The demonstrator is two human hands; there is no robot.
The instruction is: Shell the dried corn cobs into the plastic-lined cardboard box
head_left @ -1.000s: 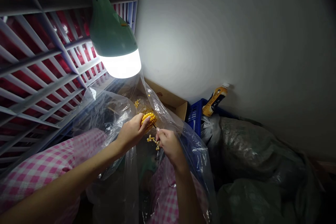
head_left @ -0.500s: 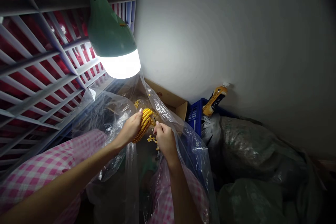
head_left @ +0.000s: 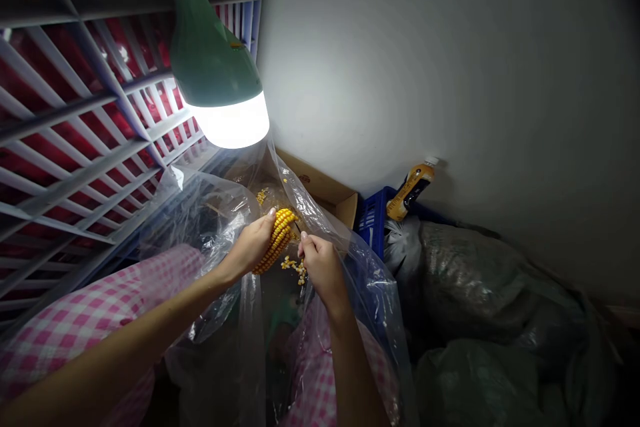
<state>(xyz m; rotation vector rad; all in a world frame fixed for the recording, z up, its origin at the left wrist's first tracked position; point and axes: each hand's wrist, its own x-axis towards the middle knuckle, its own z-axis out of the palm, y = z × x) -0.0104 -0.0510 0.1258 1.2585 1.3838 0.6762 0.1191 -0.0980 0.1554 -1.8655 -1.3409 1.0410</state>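
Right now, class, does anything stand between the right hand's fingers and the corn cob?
Nothing visible: the right hand's fingers are right at the corn cob, held in the left hand; the clear plastic hangs outside them.

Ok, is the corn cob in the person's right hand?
No, the left hand grips the corn cob, with the right hand beside it.

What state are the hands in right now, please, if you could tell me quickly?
Left hand: closed, holding a corn cob.
Right hand: closed in a pinch beside the cob; cannot tell if it holds anything.
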